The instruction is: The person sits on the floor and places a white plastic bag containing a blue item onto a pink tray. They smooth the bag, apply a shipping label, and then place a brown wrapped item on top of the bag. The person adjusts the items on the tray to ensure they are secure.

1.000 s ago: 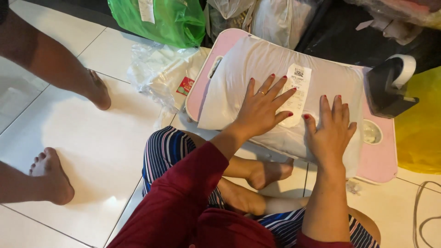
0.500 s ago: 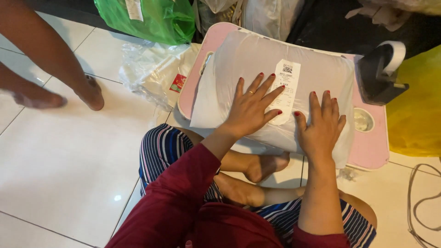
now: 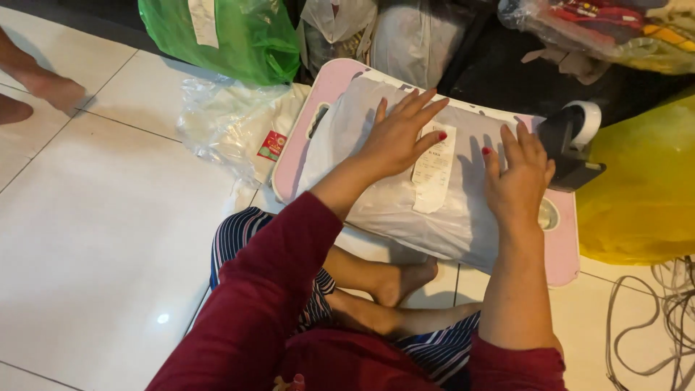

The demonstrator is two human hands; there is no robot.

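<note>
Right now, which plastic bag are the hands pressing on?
The grey-white parcel bag with the paper label, lying on the pink tray. Both the left hand and right hand lie flat on it; the green bag and yellow bag go untouched.

A home floor of white tiles [image 3: 94, 239], crowded with stuffed plastic bags [image 3: 232, 36] and loose cables [image 3: 666, 318]

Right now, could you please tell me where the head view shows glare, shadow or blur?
Head view: a small glare spot on the glossy white floor tiles; both hands, left and right, cast soft shadows on the sharp grey plastic parcel; the top background is dark; the bare foot at the left edge looks slightly blurred.
</note>
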